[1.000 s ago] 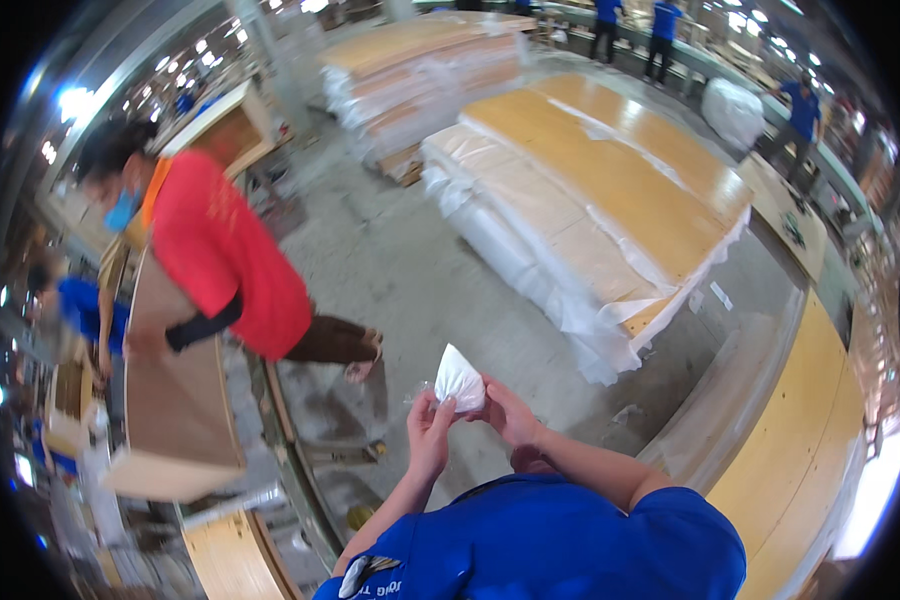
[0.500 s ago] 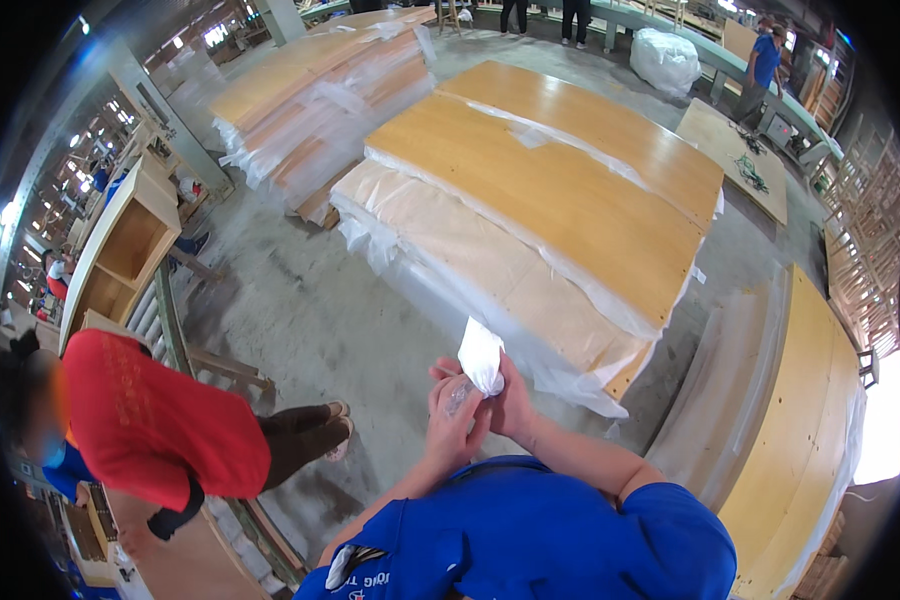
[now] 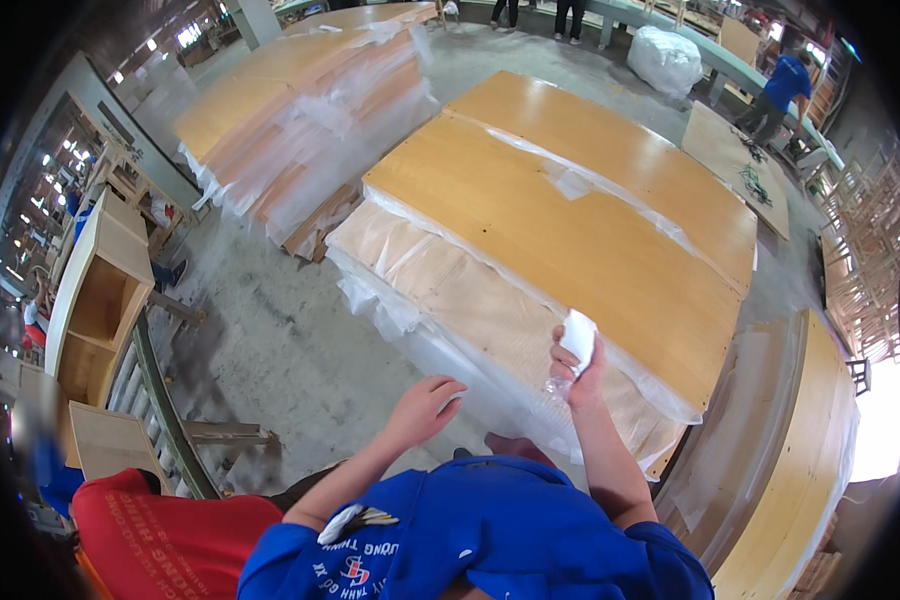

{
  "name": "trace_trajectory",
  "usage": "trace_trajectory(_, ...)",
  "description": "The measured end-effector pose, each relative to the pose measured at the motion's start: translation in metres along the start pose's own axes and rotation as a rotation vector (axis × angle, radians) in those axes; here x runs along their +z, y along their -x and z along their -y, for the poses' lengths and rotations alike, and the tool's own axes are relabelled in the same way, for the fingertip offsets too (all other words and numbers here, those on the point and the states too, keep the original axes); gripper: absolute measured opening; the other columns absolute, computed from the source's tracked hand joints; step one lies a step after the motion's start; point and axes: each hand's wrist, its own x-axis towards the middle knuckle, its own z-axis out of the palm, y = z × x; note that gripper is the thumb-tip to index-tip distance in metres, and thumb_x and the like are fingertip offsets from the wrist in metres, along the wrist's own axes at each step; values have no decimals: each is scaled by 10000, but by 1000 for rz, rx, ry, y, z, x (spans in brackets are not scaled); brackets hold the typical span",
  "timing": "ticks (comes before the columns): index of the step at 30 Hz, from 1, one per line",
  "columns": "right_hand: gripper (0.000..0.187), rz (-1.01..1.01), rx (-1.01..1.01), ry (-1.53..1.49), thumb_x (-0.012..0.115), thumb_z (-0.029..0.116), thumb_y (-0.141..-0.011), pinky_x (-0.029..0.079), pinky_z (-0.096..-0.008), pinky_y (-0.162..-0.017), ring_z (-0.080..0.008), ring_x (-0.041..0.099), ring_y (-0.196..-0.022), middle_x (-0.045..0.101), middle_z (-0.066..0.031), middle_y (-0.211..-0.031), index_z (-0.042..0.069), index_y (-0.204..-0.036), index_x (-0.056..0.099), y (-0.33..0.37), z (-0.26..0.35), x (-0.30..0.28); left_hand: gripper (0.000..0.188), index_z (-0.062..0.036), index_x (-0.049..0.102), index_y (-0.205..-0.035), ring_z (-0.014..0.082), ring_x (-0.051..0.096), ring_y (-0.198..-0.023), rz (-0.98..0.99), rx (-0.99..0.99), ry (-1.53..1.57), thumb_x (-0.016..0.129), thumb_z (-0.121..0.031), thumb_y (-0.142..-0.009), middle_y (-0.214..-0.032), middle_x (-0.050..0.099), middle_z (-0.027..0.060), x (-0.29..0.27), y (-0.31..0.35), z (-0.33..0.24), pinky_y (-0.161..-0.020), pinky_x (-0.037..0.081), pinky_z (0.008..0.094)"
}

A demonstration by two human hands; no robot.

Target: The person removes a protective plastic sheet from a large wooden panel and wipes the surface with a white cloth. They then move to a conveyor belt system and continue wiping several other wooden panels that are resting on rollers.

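Observation:
My right hand [image 3: 587,374] is closed around a folded white piece [image 3: 578,335], paper-like, that sticks up above the fingers. A scrap of clear plastic [image 3: 557,388] shows below it in the same grip. This hand is over the near side of a low stack of yellow-brown wooden panels [image 3: 560,215], which are wrapped in thin white sheeting. Away to the left, my left hand [image 3: 422,410] hangs over the stack's near left side, with nothing seen in it. Its fingers are loosely bent and the thumb is apart from them.
Another wrapped panel stack [image 3: 260,80] stands at the far left. Long panels [image 3: 785,450] lie at my right. A person in a red shirt [image 3: 170,540] is close at lower left, beside a roller conveyor [image 3: 170,410]. A person in blue [image 3: 785,85] bends at the far right.
My hands have parted: the right carried the white piece to the right over the stack, the left came off it. The person in red shifted lower in view, and my view moved.

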Motion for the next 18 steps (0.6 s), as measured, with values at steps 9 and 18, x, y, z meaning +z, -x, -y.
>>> trace_trajectory(9, 744, -41, -23, 176, 452, 573, -889, 299, -247, -396, -111, 380, -465, 545, -81, -912, 19, -1369, 326, -83, 85, -68, 190, -52, 636, -986, 320, 598, -908, 18, 20, -51, 611, -135, -818, -979, 631, 128, -42, -130, 67, -781, 488, 398)
trace_trajectory(18, 573, -547, -306, 509, 511, 240, -755, 464, -306, -527, -212, 566, -750, 552, -95, -1199, 92, -1304, 437, -172, 90, -81, 188, -45, 667, -937, 207, 634, -749, -445, -711, 373, 582, -183, -840, -820, 668, 117, -114, -243, 322, -700, 489, 317)
